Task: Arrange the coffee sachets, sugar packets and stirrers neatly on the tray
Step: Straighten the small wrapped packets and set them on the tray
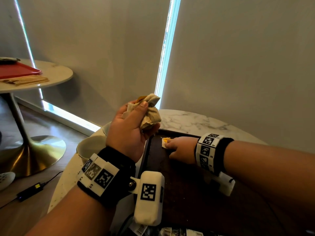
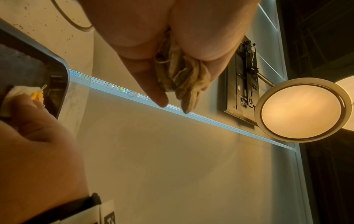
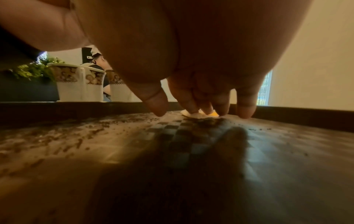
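1. The left hand is hovering raised above the near left edge of the marble table, with a tagged wrist band strapped around the wrist.
2. The left hand is gripping a crumpled bundle of tan sachets, with the thumb pressing across the front; in the left wrist view the bundle is sticking out between thumb and fingers, with thin strings showing.
3. The dark tray is lying on the marble table in front of the person, and dark crumbs are lying scattered over its floor.
4. The right hand is reaching palm-down onto the far left part of the tray, with its fingertips pressing on a small white and yellow sachet; whether they are pinching it cannot be told.
5. The sachet is lying flat near the far left corner of the tray, just inside the rim.
6. Two patterned cups are standing left of the tray on the table.
7. Far left, a second round table is carrying a red tray with a stack of stirrers just beside it.
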`<state>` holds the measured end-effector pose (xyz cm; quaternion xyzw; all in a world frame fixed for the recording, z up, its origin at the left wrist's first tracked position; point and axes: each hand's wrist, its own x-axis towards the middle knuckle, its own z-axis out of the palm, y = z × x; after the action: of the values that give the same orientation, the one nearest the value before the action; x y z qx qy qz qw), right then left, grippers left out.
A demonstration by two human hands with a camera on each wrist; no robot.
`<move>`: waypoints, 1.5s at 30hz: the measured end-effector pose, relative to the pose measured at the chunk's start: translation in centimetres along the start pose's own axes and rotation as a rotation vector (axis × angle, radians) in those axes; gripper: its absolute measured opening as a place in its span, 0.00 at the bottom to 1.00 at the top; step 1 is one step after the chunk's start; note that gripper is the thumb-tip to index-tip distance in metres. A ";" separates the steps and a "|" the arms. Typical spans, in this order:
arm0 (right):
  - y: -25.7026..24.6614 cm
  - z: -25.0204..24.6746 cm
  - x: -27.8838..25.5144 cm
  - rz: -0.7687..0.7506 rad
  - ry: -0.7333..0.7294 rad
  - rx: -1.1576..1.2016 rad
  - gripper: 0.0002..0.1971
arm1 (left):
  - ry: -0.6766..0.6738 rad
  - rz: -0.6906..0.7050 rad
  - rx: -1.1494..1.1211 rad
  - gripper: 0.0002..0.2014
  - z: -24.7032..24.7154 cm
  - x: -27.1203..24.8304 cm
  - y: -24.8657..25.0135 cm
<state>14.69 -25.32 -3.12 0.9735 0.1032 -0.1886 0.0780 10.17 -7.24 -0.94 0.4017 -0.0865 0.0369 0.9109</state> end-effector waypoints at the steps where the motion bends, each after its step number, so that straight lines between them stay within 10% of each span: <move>1: 0.2 0.0 0.1 0.012 -0.004 0.001 0.25 | 0.003 -0.004 0.002 0.20 0.0 0.0 0.0; 14: 2.1 0.0 0.9 0.049 0.019 0.078 0.27 | -0.016 -0.024 0.045 0.17 0.0 -0.1 -0.4; 19: 3.4 -2.4 -1.2 0.052 0.252 0.296 0.23 | -0.054 -0.070 0.079 0.14 0.1 -0.2 -1.2; 23: 3.3 -4.8 -3.9 -0.013 0.367 0.929 0.10 | -0.087 -0.090 0.149 0.14 -0.3 -0.2 -1.6; 27: 1.7 -6.6 -6.6 -0.146 0.332 1.268 0.19 | -0.138 -0.090 0.214 0.14 -0.6 -0.1 -2.0; 31: 0.5 -6.9 -7.3 -0.198 0.281 1.317 0.30 | -0.202 -0.093 0.230 0.14 -0.5 -0.3 -2.2; 38: -0.4 -6.2 -6.9 -0.122 0.292 1.321 0.09 | -0.215 -0.097 0.255 0.18 -0.6 -0.1 -2.6; 45: 0.1 -6.5 -7.2 -0.152 0.229 1.392 0.11 | -0.186 -0.125 0.186 0.16 -0.4 0.0 -2.4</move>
<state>10.48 -25.37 5.56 0.8012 0.0340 -0.1120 -0.5868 10.58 -8.53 -2.93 0.4907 -0.1415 -0.0498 0.8583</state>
